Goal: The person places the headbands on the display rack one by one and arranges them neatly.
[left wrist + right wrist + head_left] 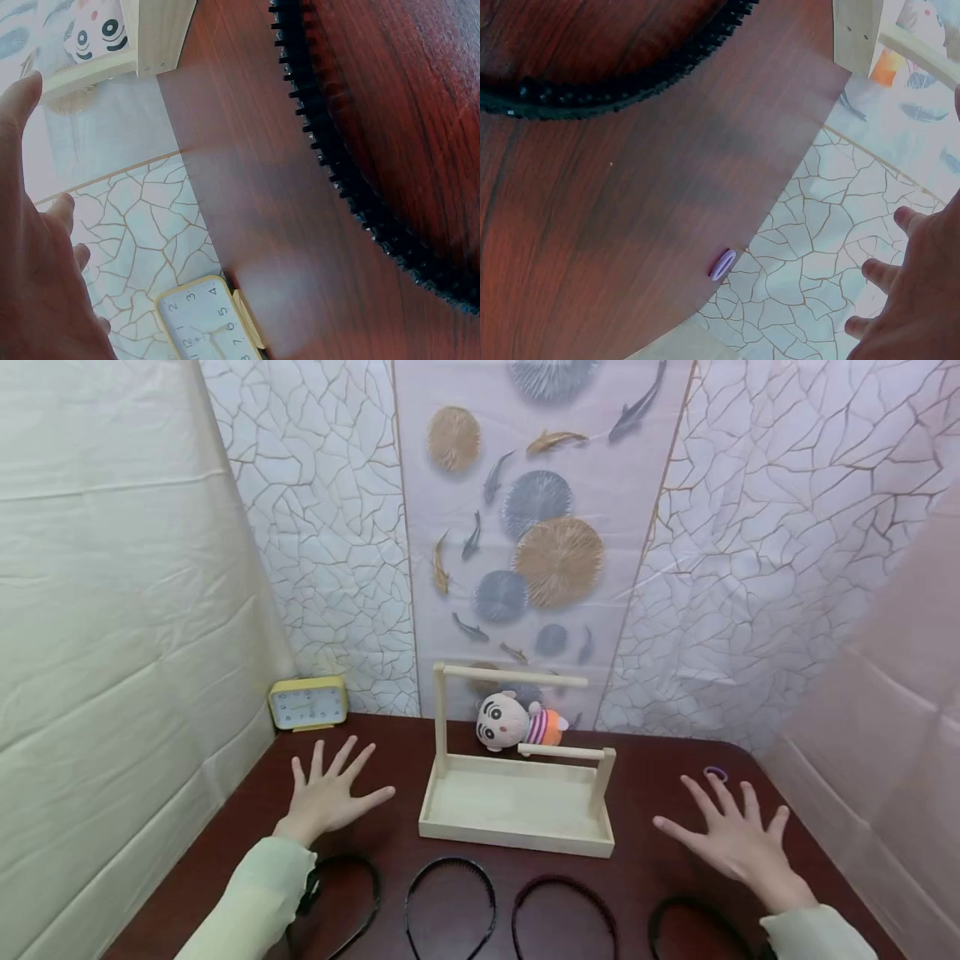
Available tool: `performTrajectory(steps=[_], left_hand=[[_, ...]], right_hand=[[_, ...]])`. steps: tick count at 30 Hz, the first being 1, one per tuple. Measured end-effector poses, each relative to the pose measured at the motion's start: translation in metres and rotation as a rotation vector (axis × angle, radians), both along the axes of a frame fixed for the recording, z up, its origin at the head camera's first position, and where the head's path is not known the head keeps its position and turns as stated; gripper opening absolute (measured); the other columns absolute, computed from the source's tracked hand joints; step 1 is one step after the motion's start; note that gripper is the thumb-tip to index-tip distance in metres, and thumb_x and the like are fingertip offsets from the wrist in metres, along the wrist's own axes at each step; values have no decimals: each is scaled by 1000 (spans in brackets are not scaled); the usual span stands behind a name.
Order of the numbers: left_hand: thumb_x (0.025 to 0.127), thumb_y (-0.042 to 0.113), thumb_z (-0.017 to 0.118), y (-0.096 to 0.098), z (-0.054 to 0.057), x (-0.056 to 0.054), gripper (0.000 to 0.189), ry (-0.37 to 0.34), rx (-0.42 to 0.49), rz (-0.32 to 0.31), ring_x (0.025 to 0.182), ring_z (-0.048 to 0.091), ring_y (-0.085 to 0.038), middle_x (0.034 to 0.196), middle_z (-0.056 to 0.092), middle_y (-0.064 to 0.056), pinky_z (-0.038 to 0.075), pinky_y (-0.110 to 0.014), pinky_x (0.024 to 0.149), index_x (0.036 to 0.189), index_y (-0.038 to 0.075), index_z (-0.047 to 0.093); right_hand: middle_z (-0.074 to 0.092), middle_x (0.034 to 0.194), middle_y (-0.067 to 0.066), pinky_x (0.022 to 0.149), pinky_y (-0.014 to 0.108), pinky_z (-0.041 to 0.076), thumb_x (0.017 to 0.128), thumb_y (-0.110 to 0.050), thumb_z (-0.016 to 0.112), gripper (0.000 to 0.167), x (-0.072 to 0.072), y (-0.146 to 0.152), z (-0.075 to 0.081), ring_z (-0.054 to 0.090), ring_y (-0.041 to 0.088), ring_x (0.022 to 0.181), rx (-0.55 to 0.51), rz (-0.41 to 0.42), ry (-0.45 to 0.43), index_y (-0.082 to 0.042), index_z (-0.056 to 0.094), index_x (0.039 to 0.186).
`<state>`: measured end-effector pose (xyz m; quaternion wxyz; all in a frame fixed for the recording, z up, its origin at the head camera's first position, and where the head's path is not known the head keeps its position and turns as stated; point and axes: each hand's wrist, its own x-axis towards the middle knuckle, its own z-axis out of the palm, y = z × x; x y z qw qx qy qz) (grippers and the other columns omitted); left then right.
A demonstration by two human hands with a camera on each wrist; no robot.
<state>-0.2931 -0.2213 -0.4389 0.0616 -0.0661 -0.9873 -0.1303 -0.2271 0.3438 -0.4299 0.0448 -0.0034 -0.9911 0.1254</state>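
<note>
We are finding the left grip released, bare fingers splayed, holding nothing, left of a pale wooden rack. The right grip is showing the same to the rack's right; a small purple ring is lying near its fingertips. Whether either is touching the dark red-brown surface, we cannot tell.

Four slim, arched hairbands are lying in a row on the near side: a left black hairband by the left forearm, a middle black hairband, a maroon-brown hairband, and a right black hairband by the right wrist. Wrist views are showing fine teeth on black bands.

We are judging them light, springy, probably plastic; overspreading the ends would be risking a snap. We are favouring a pinch at the crown of the arc.

The rack is standing at centre: shallow tray, tall left post, short right post, one rod on each. Beyond it a round-headed doll is lying, likely soft; far left, a yellow rectangular clock is standing.
</note>
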Motion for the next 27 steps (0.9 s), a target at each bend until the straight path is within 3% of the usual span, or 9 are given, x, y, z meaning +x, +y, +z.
performTrajectory(steps=[5,8,12,16,20,22,27], left_hand=[[85,75,50,10,1,4,89,-20,64,-19,146,-3,-52,164,16,-12,-8,-76,107,156,24,29],[91,59,57,24,1,5,78,-81,178,-40,143,23,-49,155,34,-19,18,-71,111,150,11,41],[94,43,61,46,1,3,61,-213,362,-35,122,56,-40,133,58,-23,49,-55,95,133,-5,57],[94,37,63,68,-4,-2,53,-290,436,3,93,69,-31,105,70,-21,56,-44,80,123,-9,63],[93,31,66,84,-9,-6,46,-299,473,22,58,66,-23,67,67,-13,53,-31,60,115,-10,66],[92,28,67,88,-12,-8,42,-288,485,21,54,64,-21,61,65,-12,50,-28,55,111,-10,68],[86,19,75,95,-16,-11,27,-259,506,7,52,65,-20,60,65,-9,50,-27,50,96,-6,73]], right_hand=[[19,155,31,91,87,-7,85,-77,47,98,5,4,-7,3,63,137,-21,-11,12,-16,21,157],[28,148,36,95,82,11,87,-72,50,96,13,6,-7,14,63,133,-55,2,61,-6,26,154],[36,140,40,92,73,32,90,-67,53,95,24,3,-1,32,60,126,-123,6,81,7,33,146],[46,134,38,86,67,41,89,-68,53,92,37,-6,5,45,57,119,-159,-30,43,9,43,139],[62,118,30,81,60,47,89,-64,58,81,48,-16,7,58,50,108,-149,-29,-10,9,58,124],[67,108,25,79,57,49,88,-61,61,75,53,-21,5,62,45,100,-134,-17,-70,8,62,117],[69,91,12,75,51,53,84,-55,69,63,65,-34,-4,66,31,86,-112,-29,-318,6,67,104]])
